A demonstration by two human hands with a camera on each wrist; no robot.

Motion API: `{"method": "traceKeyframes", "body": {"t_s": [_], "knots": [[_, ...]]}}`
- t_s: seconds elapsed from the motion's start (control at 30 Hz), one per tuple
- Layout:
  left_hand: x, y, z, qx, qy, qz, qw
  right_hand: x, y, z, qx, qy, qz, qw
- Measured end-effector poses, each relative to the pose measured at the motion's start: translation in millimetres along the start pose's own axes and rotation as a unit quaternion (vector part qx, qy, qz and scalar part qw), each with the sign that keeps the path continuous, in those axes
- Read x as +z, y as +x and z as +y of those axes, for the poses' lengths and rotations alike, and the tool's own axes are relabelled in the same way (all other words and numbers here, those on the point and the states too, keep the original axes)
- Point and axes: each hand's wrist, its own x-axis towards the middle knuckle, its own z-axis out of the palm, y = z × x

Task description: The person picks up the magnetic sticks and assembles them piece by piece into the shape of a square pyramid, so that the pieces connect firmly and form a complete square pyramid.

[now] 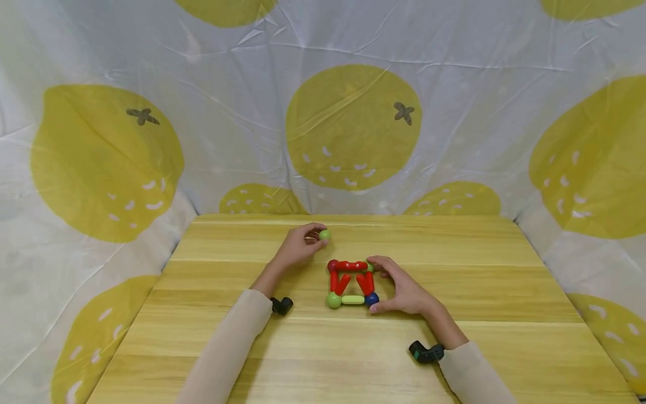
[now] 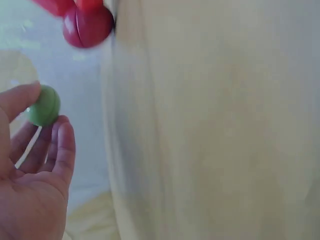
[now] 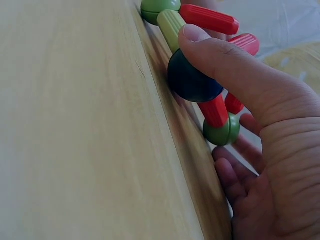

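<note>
My left hand [image 1: 300,246] pinches a light green ball [image 1: 324,234] between thumb and fingers, beyond and apart from a frame of magnetic rods and balls on the table. In the left wrist view the ball [image 2: 45,106] shows a seam. The frame has a red ball [image 1: 333,266], a green ball [image 1: 334,300], a dark blue ball [image 1: 371,299] and another green ball [image 1: 370,267] at its corners. Red rods [image 1: 351,266] and one yellow-green rod [image 1: 353,300] join them; two red rods slant up inside. My right hand [image 1: 406,289] holds the frame's right side, thumb on the blue ball, fingers by the far green one.
The frame stands on a wooden table [image 1: 323,359]. A pale cloth with yellow fruit prints [image 1: 353,126] hangs behind the table and at both sides. Black wrist cameras [image 1: 426,352] sit at both wrists, close above the tabletop.
</note>
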Motion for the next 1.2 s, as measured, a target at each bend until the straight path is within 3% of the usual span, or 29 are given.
{"method": "traceKeyframes", "body": {"t_s": [0.2, 0.43, 0.57, 0.83, 0.97, 1.2], "knots": [[10.8, -29.3, 24.2, 0.043, -0.014, -0.016, 0.9989, 0, 0, -1, 0.004, 0.0, 0.001, 1.0], [23.3, -49.4, 42.1, 0.087, -0.025, -0.026, 0.9955, -1, 0, -1, 0.006, 0.001, -0.004, 1.0], [29.3, -53.5, 46.9, 0.107, -0.028, -0.039, 0.9931, -1, 0, -3, 0.007, 0.006, -0.006, 1.0], [39.0, -58.1, 48.4, 0.101, -0.006, -0.043, 0.994, 0, 4, -5, 0.017, 0.01, 0.022, 1.0], [43.5, -59.1, 48.3, 0.103, -0.015, -0.038, 0.9939, 1, 7, -11, 0.007, 0.003, 0.044, 0.999], [50.7, -60.7, 47.3, 0.114, -0.031, -0.046, 0.992, 7, 10, -15, -0.002, 0.012, 0.044, 0.999]]}}
